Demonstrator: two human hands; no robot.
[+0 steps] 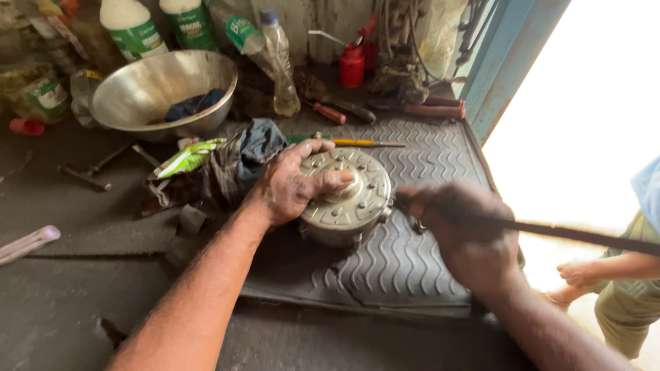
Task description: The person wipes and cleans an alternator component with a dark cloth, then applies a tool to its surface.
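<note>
L hand (292, 185) pressed flat on round metal motor (347, 196), R hand (467, 237) fist-clamped on dark rod (584, 235), white green-labelled bottles (134, 27) behind

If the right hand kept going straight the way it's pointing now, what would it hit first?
Likely the round metal housing: the right hand, blurred, points left at its side, where the left hand presses down. Depth is unclear.
</note>
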